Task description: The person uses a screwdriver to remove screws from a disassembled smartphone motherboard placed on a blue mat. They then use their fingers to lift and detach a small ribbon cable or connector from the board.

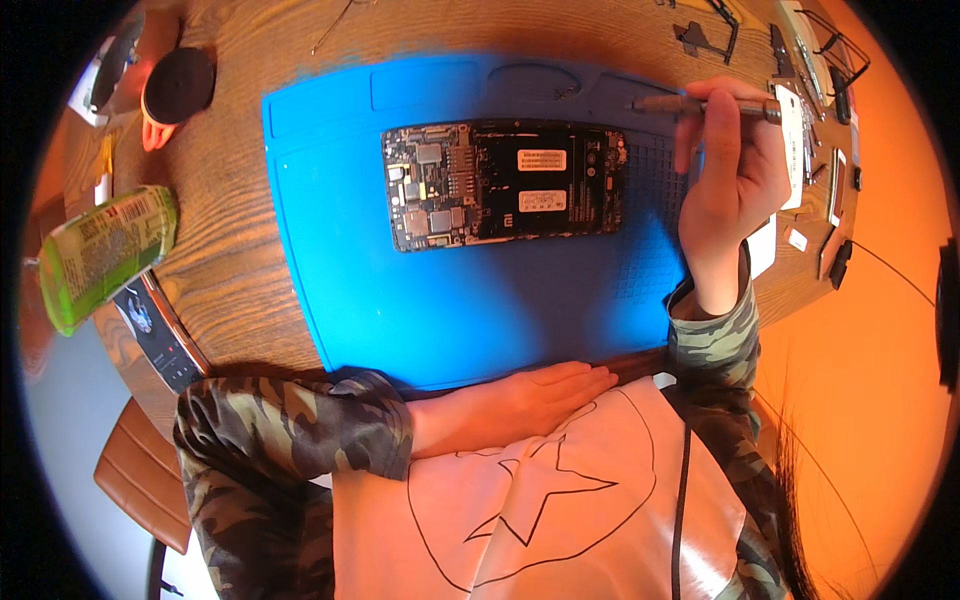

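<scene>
We've got a pen-like tool (660,104) pinched in our right hand (735,165), near the blue mat's (400,310) far right corner. Our left hand (515,405) lies flat, fingers extended, by the near edge. Opened phone (505,187) sits on the mat, apart from both hands.

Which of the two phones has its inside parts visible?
The opened phone on the blue mat: its circuit board lies bare. The other phone, left of the mat, shows its screen.
</scene>
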{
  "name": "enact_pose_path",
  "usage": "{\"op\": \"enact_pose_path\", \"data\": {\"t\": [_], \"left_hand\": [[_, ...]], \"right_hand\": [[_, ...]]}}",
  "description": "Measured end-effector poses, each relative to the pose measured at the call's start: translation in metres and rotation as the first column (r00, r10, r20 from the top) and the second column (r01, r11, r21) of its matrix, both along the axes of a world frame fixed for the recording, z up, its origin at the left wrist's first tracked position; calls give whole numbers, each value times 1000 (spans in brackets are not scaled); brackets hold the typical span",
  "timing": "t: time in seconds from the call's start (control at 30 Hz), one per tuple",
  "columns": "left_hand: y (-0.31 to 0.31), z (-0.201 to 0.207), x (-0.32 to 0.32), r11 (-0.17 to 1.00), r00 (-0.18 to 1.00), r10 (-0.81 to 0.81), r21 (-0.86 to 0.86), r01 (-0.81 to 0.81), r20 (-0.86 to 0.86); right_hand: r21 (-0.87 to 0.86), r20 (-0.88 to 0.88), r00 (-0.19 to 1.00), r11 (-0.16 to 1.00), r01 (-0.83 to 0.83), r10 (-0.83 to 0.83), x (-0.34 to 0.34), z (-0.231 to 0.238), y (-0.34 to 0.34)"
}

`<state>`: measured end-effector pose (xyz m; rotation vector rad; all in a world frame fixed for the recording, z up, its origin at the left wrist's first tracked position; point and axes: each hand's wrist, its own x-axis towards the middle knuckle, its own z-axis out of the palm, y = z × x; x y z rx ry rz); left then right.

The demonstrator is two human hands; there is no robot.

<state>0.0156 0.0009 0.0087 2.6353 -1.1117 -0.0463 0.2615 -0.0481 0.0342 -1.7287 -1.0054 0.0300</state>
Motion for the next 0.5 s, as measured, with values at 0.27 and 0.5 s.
{"op": "enact_pose_path", "data": {"t": [0.27, 0.5], "left_hand": [[3, -2, 3, 998, 998, 7, -57, -11, -69], [1, -2, 3, 999, 999, 31, 8, -31, 29]], "right_hand": [[6, -122, 989, 997, -79, 79, 1, -1, 4], [-10, -96, 993, 998, -68, 67, 3, 0, 4]]}}
